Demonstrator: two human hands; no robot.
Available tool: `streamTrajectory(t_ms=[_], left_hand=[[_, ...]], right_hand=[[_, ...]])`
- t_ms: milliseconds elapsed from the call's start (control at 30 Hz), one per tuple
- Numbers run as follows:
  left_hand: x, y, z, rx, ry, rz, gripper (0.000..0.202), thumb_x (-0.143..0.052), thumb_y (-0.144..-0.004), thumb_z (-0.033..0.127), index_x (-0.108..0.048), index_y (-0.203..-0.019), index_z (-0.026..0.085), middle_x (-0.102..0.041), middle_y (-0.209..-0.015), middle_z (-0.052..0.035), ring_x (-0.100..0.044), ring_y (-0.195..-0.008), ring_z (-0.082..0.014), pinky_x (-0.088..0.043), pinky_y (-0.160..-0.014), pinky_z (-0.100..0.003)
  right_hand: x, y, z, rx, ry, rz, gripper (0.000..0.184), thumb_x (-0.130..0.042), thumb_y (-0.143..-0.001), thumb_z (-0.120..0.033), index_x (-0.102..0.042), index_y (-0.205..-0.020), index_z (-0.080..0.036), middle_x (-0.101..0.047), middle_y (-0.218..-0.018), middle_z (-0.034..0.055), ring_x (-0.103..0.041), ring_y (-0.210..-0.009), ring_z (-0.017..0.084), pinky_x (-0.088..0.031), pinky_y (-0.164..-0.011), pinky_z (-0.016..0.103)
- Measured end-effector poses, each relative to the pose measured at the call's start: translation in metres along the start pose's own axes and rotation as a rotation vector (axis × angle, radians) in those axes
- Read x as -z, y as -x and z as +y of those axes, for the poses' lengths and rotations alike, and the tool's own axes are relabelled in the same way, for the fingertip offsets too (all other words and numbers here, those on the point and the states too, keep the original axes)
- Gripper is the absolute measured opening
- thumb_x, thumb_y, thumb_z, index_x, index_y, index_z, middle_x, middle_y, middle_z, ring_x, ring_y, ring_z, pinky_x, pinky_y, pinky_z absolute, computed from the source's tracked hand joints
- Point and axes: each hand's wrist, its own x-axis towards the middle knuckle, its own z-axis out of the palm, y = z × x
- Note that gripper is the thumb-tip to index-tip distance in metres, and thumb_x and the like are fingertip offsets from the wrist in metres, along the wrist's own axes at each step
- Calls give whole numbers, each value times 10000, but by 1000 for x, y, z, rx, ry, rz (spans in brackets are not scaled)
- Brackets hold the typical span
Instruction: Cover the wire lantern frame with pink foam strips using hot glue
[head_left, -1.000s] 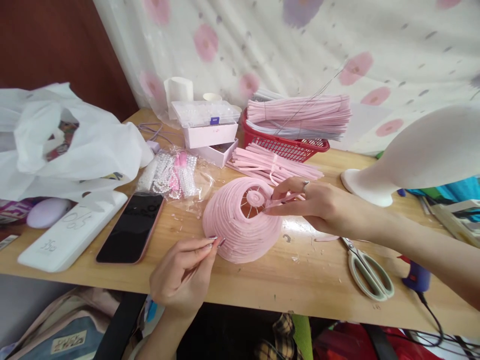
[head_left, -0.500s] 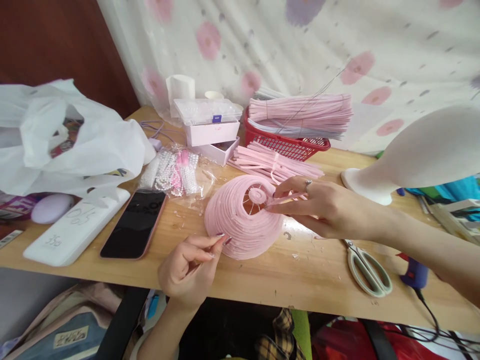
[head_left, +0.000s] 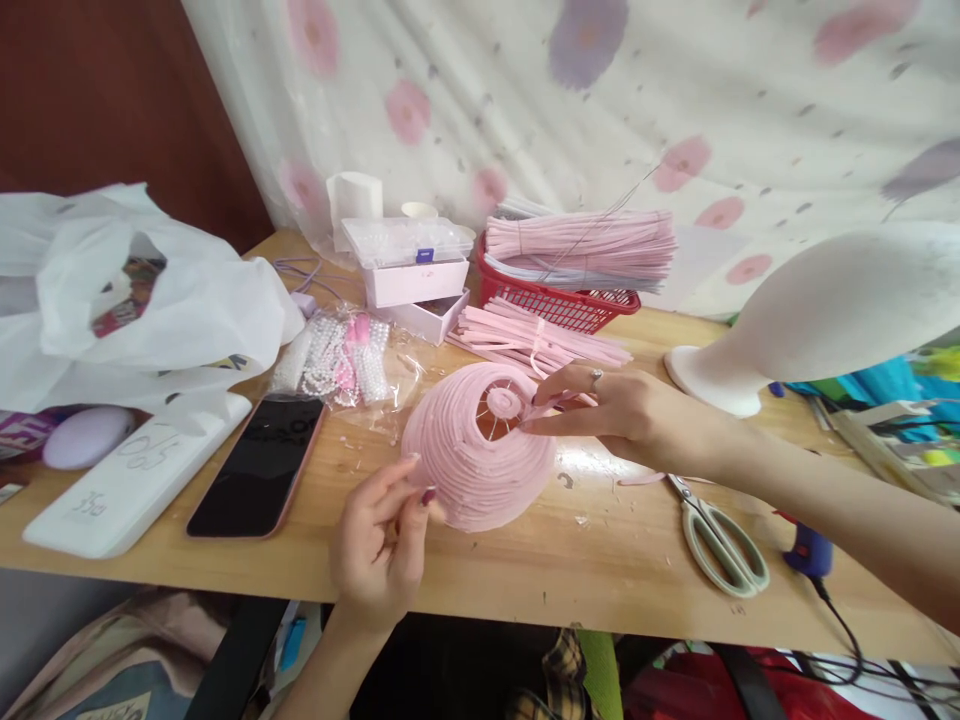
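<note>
A pink dome (head_left: 472, 480), wound from fuzzy strips over a wire frame, sits on the table with its round opening facing up. Inside that opening are thin wire spokes and a small pink coil (head_left: 502, 402). My right hand (head_left: 622, 410) pinches a pink chenille stem (head_left: 559, 403) at the opening's right edge; the fingers partly cover the stem. At the dome's lower left is my left hand (head_left: 382, 530), thumb and forefinger apart and nothing visible between them. Its fingertips are at the dome's side; whether they press on it I cannot tell.
Behind the dome lie a bundle of pink stems (head_left: 540, 335) and a red basket (head_left: 577, 310) of more bundles. Scissors (head_left: 720, 540), a blue-handled tool (head_left: 810, 550) and a white mannequin head (head_left: 840, 300) are on the right. A phone (head_left: 259, 465), power bank (head_left: 135, 475) and bagged beads (head_left: 337, 355) lie left.
My left thumb and forefinger have parted, and that hand has drawn slightly off the dome's front. My right hand remains at the opening with the stem. The view has shifted a little.
</note>
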Motion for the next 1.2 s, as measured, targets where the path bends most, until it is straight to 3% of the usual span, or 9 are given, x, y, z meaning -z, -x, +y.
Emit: streamTrajectory(t_ms=[100,200,400,600,867,1200], left_hand=[[2,-7,2,-113,-101,-64,97,-675,-915,123,-712,-911,212,-578,-478,105,-513,-354,-47,-424,-397,-154],[0,-15,4,-144,-100,-38,170,-774,-837,135,-640,-759,206,-617,-553,80,-578,-446,-75,-491,-473,-195],[-7,-28,12,-262,-53,-18,204,-768,-807,13,-662,-831,186,-725,-789,20,-678,-728,-130,-566,-692,-289],[-9,-19,9,-311,-307,-26,280,-681,-895,23,-734,-1125,172,-727,-1131,-95,-677,-976,-177,-540,-848,-340],[-11,-6,2,-461,-494,-20,280,-730,-855,41,-722,-1123,120,-728,-1102,-158,-682,-958,-252,-527,-856,-432],[-7,-11,4,-511,-594,-81,252,-570,-946,48,-704,-1145,123,-703,-1122,-157,-649,-1000,-257,-468,-937,-461]], right_hand=[[-6,-1,4,36,-22,119,561,-370,-876,82,-745,-1169,-214,-713,-1130,87,-666,-981,143,-556,-771,275],[-6,-3,5,71,-61,90,542,-402,-846,109,-734,-1176,-163,-720,-1133,114,-664,-1029,161,-563,-823,299],[-4,-5,4,64,-73,114,496,-416,-901,83,-726,-1184,-182,-723,-1144,118,-679,-1058,157,-580,-847,300],[-6,0,4,13,-112,102,529,-403,-931,60,-740,-1209,-237,-719,-1197,108,-683,-1102,165,-586,-857,299],[-14,3,8,3,-221,114,522,-421,-920,55,-743,-1218,-228,-704,-1239,114,-680,-1134,155,-585,-916,297],[-15,2,6,-15,-229,175,529,-427,-901,72,-773,-1163,-229,-731,-1178,107,-713,-1047,135,-585,-874,264]])
